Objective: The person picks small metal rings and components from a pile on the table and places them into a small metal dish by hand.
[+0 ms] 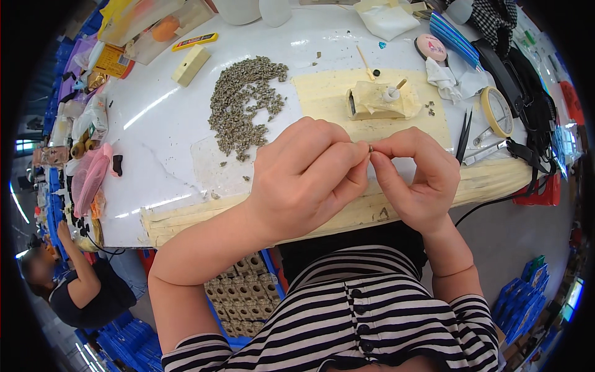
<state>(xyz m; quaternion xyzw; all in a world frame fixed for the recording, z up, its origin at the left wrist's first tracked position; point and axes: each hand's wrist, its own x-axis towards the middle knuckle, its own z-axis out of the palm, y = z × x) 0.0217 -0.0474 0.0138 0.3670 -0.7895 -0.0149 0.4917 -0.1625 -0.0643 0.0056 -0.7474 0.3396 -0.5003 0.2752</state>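
Above the table's near edge, my left hand (307,177) and my right hand (423,170) meet fingertip to fingertip. A tiny grey metal part (370,149) sits between my right thumb and forefinger. My left fingers are curled and pressed together against it; what else they may hold is hidden. Beyond my left hand lies a loose pile of small metal parts (238,102). Just beyond my fingertips stands a tape-covered block (381,102) with a small white pot (390,94) and a stick in it. Several loose parts (430,108) lie right of that block.
Black tweezers (463,137), a tape roll (497,111) and a round pink container (431,47) lie right. A cream block (191,65) and a yellow box (195,41) are far left. Below the table is a crate of metal blocks (245,291). Another person (87,288) sits left.
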